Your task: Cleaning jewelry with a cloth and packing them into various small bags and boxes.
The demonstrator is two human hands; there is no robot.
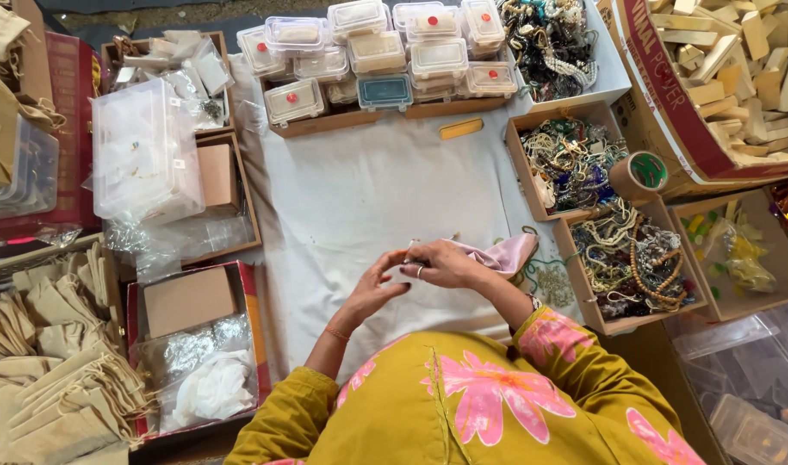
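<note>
Pink fabric pouch (pixel 508 254), soft and crumpled, lies on the white cloth-covered surface (pixel 359 198) just beyond the right hand (pixel 450 265), touching its far side. Both hands meet over the middle of the cloth, near the person's body. The right hand, with a ring on one finger, pinches something small at its fingertips, too small to make out. The left hand (pixel 372 288) comes up from below, its fingers curled toward the same spot and touching the right hand; whether its grip is closed on anything cannot be told.

Stacked clear plastic lidded boxes (pixel 377 52), several with red dots, stand in a tray at the far edge of the cloth. A small yellow flat bar (pixel 460 128) lies just in front of them. To the right, open cardboard boxes hold tangled bead necklaces (pixel 626 258), with a roll of brown tape (pixel 638 175) beside them. To the left lie beige drawstring bags (pixel 58 362).
</note>
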